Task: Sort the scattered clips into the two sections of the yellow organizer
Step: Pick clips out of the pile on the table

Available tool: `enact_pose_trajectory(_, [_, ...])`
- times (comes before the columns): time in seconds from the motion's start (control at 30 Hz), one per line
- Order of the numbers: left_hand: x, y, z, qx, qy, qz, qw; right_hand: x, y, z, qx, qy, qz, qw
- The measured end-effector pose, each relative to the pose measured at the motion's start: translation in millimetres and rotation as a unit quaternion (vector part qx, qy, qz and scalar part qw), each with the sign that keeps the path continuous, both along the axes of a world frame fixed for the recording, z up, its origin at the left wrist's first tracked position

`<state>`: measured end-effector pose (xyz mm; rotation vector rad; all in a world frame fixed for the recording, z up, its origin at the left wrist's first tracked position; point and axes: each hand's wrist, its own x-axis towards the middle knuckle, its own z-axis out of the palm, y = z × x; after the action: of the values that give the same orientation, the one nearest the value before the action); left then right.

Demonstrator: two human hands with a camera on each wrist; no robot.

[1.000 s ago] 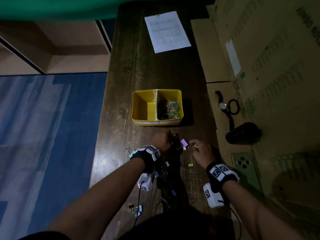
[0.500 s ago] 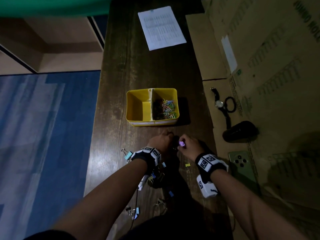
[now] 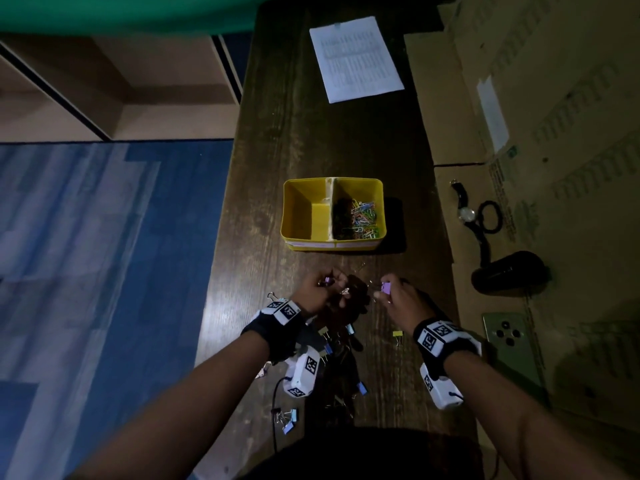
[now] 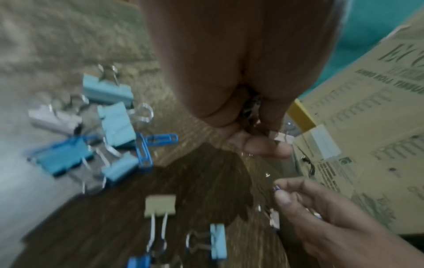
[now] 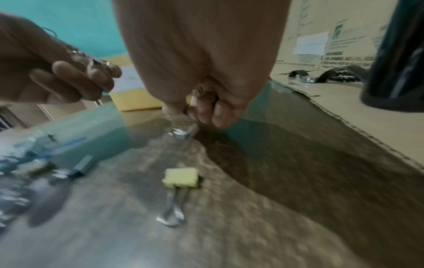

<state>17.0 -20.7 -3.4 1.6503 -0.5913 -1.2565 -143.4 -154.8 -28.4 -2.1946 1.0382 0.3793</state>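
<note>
**Hands just split apart, one purple clip each**

Head view: half a second ago your hands were bunched together over one purple clip. Now they're apart, and your left hand point(image 3: 320, 289) pinches a purple binder clip point(image 3: 327, 280) while your right hand point(image 3: 398, 299) pinches another purple clip point(image 3: 385, 287). Looks like you pulled two stuck clips apart. The yellow organizer point(image 3: 298, 216) sits just beyond your hands, with paper clips point(image 3: 362, 218) piled in its right section and the left section looking bare, so I'd guess that's where the binder clips go.

Left wrist view: blurry, but your fingers are curled round something metal, and a bunch of blue binder clips point(image 4: 110, 116) lies on the table.

Right wrist view: fingers curled tight on a clip; a yellow binder clip point(image 5: 181, 177) lies loose below. Plenty left to sort.
</note>
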Motion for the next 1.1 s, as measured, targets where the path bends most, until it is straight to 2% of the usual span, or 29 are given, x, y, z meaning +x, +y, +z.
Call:
enact_pose_trajectory(0.17, [24,2,18,-0.025,0.002,0.018,1.000,18,13,32,0.096,-0.115,-0.013,0.989])
enact_pose_trajectory(0.33, [70,-9,40,-0.032,-0.102,0.092,0.990,63,12,71,0.161,-0.218,-0.049,0.961])
enact_pose_trajectory(0.47, [112,-26,51,0.005,-0.122,0.168,0.978,122,-2,82,0.174,-0.234,-0.107,0.951])
enact_pose_trajectory(0.57, [131,-35,51,0.037,-0.094,0.144,0.984,157,-4,82,0.221,-0.218,-0.148,0.939])
enact_pose_trajectory(0.63, [136,-37,50,0.057,-0.109,0.108,0.987,169,-4,85,0.221,-0.179,-0.156,0.946])
enact_pose_trajectory(0.7, [138,-39,50,0.085,-0.150,0.080,0.982,175,-4,87,0.231,-0.162,-0.165,0.945])
enact_pose_trajectory(0.77, [138,-39,50,0.101,-0.171,0.072,0.977,176,-3,89,0.262,-0.170,-0.187,0.931])
enact_pose_trajectory(0.87, [135,-36,50,0.091,-0.169,0.085,0.978,175,-3,96,0.310,-0.185,-0.199,0.911])
enact_pose_trajectory(0.97, [130,-31,56,0.064,-0.169,0.128,0.975,170,-4,104,0.364,-0.241,-0.200,0.877])
enact_pose_trajectory(1.03, [122,-24,60,0.041,-0.180,0.166,0.969,159,-7,107,0.326,-0.293,-0.189,0.879])
enact_pose_trajectory(1.1, [115,-11,58,0.036,-0.237,0.184,0.953,141,-12,107,0.289,-0.346,-0.211,0.867])
